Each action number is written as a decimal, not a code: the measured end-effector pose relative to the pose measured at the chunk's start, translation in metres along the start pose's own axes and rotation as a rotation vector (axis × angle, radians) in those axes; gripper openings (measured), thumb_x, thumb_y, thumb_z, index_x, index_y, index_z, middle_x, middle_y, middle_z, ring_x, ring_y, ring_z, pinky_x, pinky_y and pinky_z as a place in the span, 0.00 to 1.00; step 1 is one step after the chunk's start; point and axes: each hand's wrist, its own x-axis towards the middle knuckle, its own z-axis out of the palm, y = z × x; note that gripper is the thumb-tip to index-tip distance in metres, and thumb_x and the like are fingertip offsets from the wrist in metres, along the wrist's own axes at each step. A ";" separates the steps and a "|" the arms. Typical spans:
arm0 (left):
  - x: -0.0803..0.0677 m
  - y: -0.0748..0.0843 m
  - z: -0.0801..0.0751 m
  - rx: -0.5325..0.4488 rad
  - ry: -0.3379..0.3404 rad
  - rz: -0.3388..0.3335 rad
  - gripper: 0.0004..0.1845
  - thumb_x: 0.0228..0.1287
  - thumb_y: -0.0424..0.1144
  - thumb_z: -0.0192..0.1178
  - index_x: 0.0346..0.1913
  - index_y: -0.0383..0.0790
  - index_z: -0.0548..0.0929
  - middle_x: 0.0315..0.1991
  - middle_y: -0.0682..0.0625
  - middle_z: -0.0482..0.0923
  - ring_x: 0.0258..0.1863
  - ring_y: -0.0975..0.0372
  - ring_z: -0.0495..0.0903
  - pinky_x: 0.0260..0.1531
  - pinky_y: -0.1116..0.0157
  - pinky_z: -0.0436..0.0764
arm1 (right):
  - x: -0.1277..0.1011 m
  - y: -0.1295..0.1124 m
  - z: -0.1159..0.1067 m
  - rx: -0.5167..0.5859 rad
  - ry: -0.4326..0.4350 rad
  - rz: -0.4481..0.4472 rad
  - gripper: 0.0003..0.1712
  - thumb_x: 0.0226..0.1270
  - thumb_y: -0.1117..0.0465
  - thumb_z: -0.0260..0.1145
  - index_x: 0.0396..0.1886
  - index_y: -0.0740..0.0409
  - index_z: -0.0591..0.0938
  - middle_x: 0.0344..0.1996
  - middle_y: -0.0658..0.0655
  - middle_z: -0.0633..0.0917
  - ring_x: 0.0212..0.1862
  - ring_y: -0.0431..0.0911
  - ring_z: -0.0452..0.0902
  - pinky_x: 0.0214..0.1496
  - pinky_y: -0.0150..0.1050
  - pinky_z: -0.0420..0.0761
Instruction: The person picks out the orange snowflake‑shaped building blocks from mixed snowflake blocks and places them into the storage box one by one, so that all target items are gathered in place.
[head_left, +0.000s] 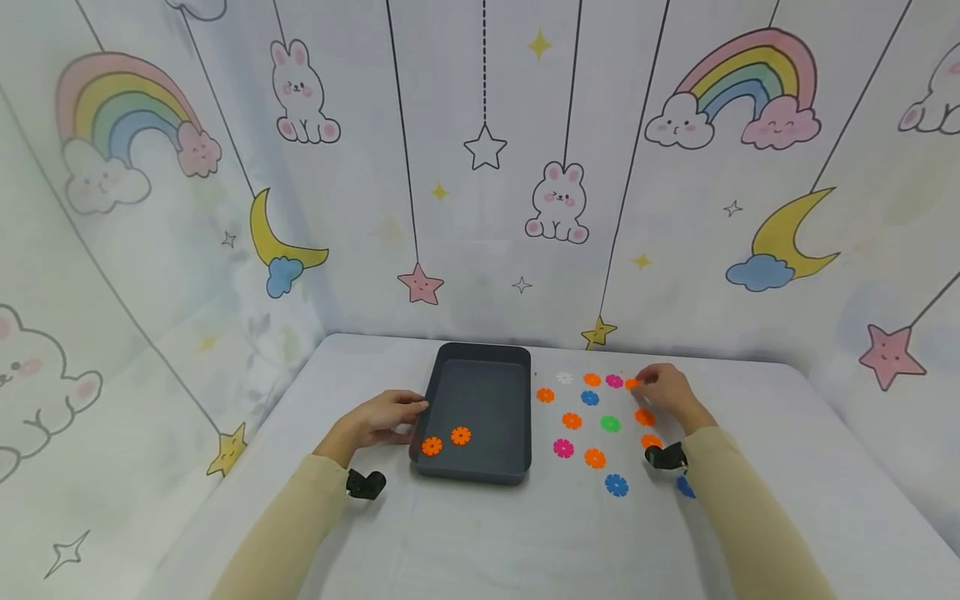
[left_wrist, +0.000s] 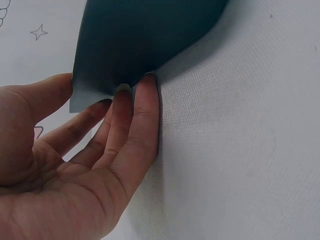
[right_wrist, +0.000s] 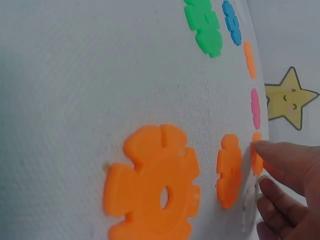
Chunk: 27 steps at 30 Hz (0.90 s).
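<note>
At the left wall of a dark grey tray [head_left: 480, 479] is my left hand [head_left: 386, 417]. In the left wrist view its thumb goes over the rim, while the fingers [left_wrist: 145, 112] lie against the outside wall. Far right, my right hand [head_left: 670, 390] pinches an orange interlocking disc [head_left: 632, 384] by the table's back edge. The right wrist view has the thumb on that disc [right_wrist: 256, 157], and a clear disc [right_wrist: 248, 207] lies beside the fingertips. Inside the tray, near its front, lie two orange discs [head_left: 461, 436].
Several notched discs lie scattered right of the tray: orange [head_left: 595, 458], pink [head_left: 563, 448], blue [head_left: 617, 485], green [head_left: 611, 424] and white [head_left: 564, 378]. Another blue disc [head_left: 686, 487] is partly hidden by the right sleeve. A printed curtain [head_left: 480, 208] hangs behind the white table [head_left: 480, 542].
</note>
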 end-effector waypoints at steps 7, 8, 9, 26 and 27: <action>0.000 0.001 0.000 0.007 0.008 -0.005 0.27 0.79 0.42 0.57 0.72 0.31 0.69 0.64 0.37 0.75 0.62 0.48 0.76 0.51 0.53 0.86 | -0.002 -0.003 -0.001 0.014 0.050 -0.028 0.22 0.71 0.61 0.66 0.58 0.72 0.77 0.54 0.72 0.78 0.53 0.64 0.73 0.61 0.60 0.78; 0.001 0.001 0.000 0.009 0.009 -0.005 0.27 0.79 0.42 0.57 0.72 0.31 0.70 0.64 0.37 0.75 0.62 0.48 0.76 0.51 0.53 0.86 | -0.002 -0.003 -0.001 0.024 0.060 -0.029 0.21 0.71 0.62 0.66 0.58 0.71 0.77 0.54 0.71 0.79 0.53 0.64 0.73 0.62 0.60 0.78; 0.001 0.000 0.000 0.011 0.010 -0.004 0.27 0.79 0.42 0.57 0.72 0.31 0.70 0.64 0.37 0.75 0.62 0.48 0.76 0.51 0.53 0.86 | -0.002 -0.003 -0.001 0.031 0.072 -0.031 0.21 0.71 0.62 0.66 0.57 0.71 0.78 0.53 0.71 0.79 0.53 0.64 0.73 0.61 0.59 0.78; 0.001 0.001 0.001 0.020 0.008 -0.008 0.27 0.79 0.43 0.56 0.72 0.30 0.69 0.65 0.36 0.74 0.62 0.47 0.75 0.50 0.54 0.86 | -0.023 -0.016 -0.010 0.122 0.083 -0.082 0.18 0.75 0.59 0.64 0.56 0.67 0.82 0.53 0.69 0.82 0.53 0.61 0.76 0.60 0.56 0.80; 0.001 0.001 0.001 0.024 0.008 -0.009 0.27 0.79 0.43 0.56 0.72 0.30 0.69 0.65 0.36 0.74 0.62 0.47 0.75 0.50 0.54 0.86 | -0.025 -0.017 -0.011 0.132 0.079 -0.084 0.18 0.75 0.59 0.65 0.56 0.67 0.82 0.54 0.69 0.82 0.53 0.61 0.76 0.60 0.56 0.80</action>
